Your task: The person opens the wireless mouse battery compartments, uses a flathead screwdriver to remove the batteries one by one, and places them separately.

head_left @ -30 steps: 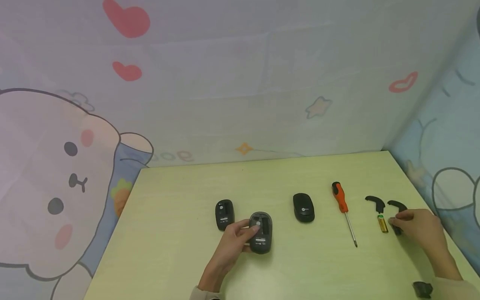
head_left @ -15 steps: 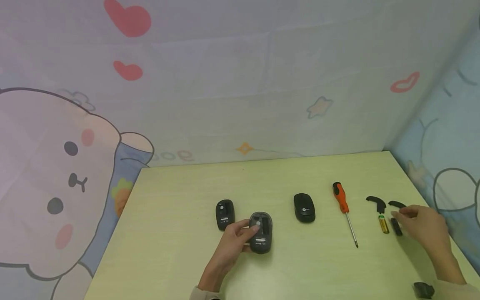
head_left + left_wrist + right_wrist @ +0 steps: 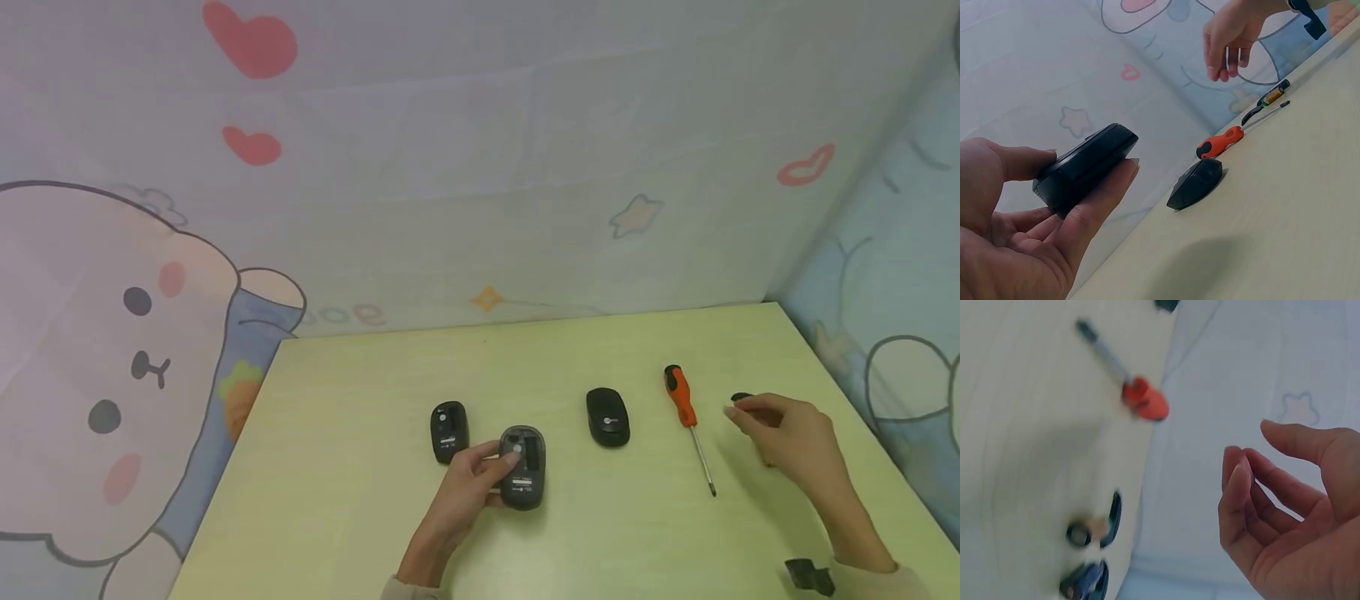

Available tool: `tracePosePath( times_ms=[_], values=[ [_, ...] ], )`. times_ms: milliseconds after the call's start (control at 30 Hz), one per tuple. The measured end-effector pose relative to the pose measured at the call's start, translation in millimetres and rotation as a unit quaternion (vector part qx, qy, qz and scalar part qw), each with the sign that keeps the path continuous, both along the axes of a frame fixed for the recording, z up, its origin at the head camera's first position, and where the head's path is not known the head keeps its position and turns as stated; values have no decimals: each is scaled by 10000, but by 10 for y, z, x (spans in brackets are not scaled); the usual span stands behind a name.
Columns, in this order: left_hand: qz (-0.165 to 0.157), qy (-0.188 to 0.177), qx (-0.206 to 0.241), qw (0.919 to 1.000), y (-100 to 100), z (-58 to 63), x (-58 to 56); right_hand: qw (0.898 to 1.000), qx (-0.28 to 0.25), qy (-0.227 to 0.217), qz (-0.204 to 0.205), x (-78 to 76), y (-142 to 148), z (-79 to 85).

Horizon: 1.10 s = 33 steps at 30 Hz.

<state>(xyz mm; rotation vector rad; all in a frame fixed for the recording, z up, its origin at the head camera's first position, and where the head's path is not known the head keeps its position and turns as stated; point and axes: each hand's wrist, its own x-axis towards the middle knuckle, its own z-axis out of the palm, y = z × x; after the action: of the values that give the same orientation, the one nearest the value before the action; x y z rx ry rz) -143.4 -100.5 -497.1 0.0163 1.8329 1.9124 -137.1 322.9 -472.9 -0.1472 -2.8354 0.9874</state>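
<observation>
My left hand (image 3: 461,483) grips a black computer mouse (image 3: 522,492) with its underside up and a battery slot showing. In the left wrist view, the thumb and fingers clasp this mouse (image 3: 1085,165) above the table. My right hand (image 3: 791,442) is in the air over the table's right side. Its fingers (image 3: 1235,506) are loosely bent, the thumb is apart from them, and nothing is between. Behind it, mostly hidden in the head view, are black curved covers (image 3: 740,397) and batteries; a gold battery (image 3: 1274,95) shows in the left wrist view.
Another upturned mouse (image 3: 449,442) lies left of the held one. A third mouse (image 3: 608,417), right side up, sits farther right. Beside it is a red-and-black screwdriver (image 3: 681,398), tip toward me. A printed cloth (image 3: 450,208) hangs behind the table (image 3: 337,467).
My right hand has left the dark battery and cover at the right and moved left and up, toward the screwdriver. My left hand has stayed in place with the mouse.
</observation>
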Motion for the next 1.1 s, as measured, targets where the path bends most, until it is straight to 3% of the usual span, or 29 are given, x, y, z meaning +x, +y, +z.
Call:
tracePosePath(
  times_ms=[200, 433, 733, 1000, 1100],
  values=[
    [13, 44, 2, 10000, -2, -3, 3, 9967, -425, 123, 681, -13, -392, 78],
    [20, 75, 55, 10000, 4, 18, 14, 9878, -1155, -100, 1043, -22, -791, 131],
    [66, 59, 64, 9999, 6, -10, 10, 9566, -2501, -471, 1419, 5, -1301, -4],
    [162, -23, -8, 9999, 17, -31, 3, 9308, -3165, -944, 1569, 93, -1770, -158],
    [208, 12, -75, 9998, 27, -27, -7, 9262, -3268, -1103, 1524, 124, -1927, -201]
  ],
)
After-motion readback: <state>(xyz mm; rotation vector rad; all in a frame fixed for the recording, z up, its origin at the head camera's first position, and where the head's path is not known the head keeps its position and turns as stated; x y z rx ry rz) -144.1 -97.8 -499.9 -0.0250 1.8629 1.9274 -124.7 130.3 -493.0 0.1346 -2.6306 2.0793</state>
